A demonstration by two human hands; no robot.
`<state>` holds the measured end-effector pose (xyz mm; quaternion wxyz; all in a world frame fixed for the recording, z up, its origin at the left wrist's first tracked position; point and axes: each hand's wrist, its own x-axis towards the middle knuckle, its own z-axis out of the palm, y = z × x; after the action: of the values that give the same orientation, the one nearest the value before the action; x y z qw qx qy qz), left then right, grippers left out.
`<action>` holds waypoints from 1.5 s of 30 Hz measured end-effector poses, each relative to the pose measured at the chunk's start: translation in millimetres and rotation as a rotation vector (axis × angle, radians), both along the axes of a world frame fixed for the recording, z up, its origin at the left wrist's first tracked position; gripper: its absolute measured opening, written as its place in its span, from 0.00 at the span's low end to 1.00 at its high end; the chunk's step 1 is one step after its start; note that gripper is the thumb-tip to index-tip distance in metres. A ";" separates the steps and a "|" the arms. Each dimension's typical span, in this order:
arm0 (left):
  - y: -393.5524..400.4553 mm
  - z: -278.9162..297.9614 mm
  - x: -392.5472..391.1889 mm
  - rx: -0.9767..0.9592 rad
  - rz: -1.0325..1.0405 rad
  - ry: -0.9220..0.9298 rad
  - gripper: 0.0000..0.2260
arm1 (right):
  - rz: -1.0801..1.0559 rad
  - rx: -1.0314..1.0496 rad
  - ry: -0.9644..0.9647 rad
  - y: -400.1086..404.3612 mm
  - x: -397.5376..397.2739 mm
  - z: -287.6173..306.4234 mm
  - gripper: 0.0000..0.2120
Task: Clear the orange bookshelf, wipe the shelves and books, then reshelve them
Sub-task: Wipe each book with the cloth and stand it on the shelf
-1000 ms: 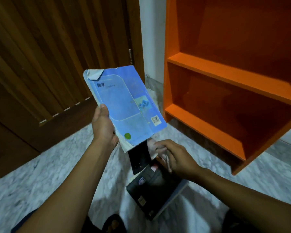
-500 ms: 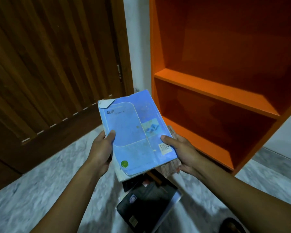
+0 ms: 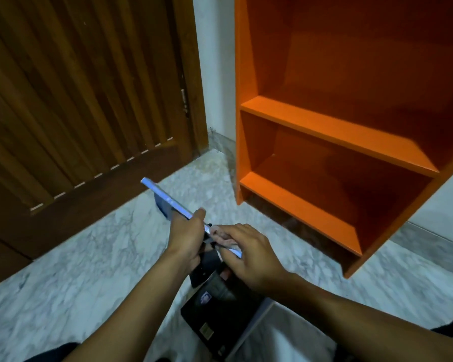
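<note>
A thin blue book [image 3: 165, 197] is turned edge-on above the marble floor. My left hand [image 3: 186, 237] grips it near the middle, thumb on its upper edge. My right hand [image 3: 242, 250] pinches a pale cloth [image 3: 221, 236] against the book's near end. Below my hands a black book [image 3: 217, 317] lies on the floor on top of other books. The orange bookshelf [image 3: 335, 131] stands at the right with bare shelves.
A dark wooden door [image 3: 84, 100] fills the left side, with a white wall strip [image 3: 215, 74] between it and the bookshelf. Grey marble floor [image 3: 89, 270] spreads around the book pile. My knees show at the bottom corners.
The blue book went from cover-up to edge-on. My right hand shifted from its right edge to its near end with the cloth. The view moved left and down.
</note>
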<state>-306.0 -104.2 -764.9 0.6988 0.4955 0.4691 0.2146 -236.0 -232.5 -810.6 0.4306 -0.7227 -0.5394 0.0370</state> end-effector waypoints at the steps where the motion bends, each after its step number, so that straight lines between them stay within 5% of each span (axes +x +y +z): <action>1: 2.9 -5.4 -3.2 0.041 0.040 0.019 0.14 | 0.054 -0.002 -0.008 0.6 -0.7 -1.1 0.17; 5: 16.3 -9.9 -15.7 0.088 0.116 -0.100 0.13 | 0.116 0.045 0.313 4.7 1.4 1.7 0.09; 10: 22.7 16.5 -30.4 0.167 -0.052 -0.190 0.11 | -0.194 0.216 1.299 12.9 46.5 19.8 0.10; 12: 23.3 29.7 -38.8 0.132 -0.169 -0.262 0.13 | -0.248 0.336 1.497 12.1 69.5 33.0 0.13; 14: 23.1 39.8 -45.2 0.088 -0.274 -0.321 0.13 | -0.365 0.428 1.348 13.0 84.3 46.5 0.12; 17: 19.6 47.2 -46.2 0.049 -0.393 -0.372 0.15 | -0.337 0.521 0.866 16.1 88.9 71.9 0.10; 21: 14.0 48.0 -36.8 0.024 -0.475 -0.416 0.16 | -0.145 0.324 0.223 20.5 82.9 72.2 0.19; 30: 31.0 24.2 -22.2 -0.012 -0.136 -0.366 0.14 | 0.175 0.049 0.712 9.9 13.7 -2.3 0.19; 34: 45.7 18.1 -26.7 0.001 0.051 -0.315 0.14 | 0.248 -0.134 0.566 -3.5 3.3 -23.1 0.18; 37: 49.9 18.1 -29.6 0.068 0.105 -0.276 0.14 | 0.208 -0.229 0.475 -4.4 20.5 -16.6 0.04; 40: 44.3 18.1 -29.5 0.132 0.077 -0.231 0.14 | -0.046 -0.069 0.750 2.8 48.2 8.7 0.26; 43: 27.0 16.4 -25.3 0.124 -0.021 -0.192 0.14 | -0.309 0.170 1.040 10.7 69.5 42.2 0.22; 45: 9.7 15.2 -18.7 0.095 -0.102 -0.190 0.14 | -0.339 0.328 0.972 19.3 74.1 62.3 0.17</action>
<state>-324.7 -94.5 -749.7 0.7259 0.5287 0.3642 0.2468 -161.8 -213.3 -748.3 0.7378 -0.6223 -0.1525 0.2123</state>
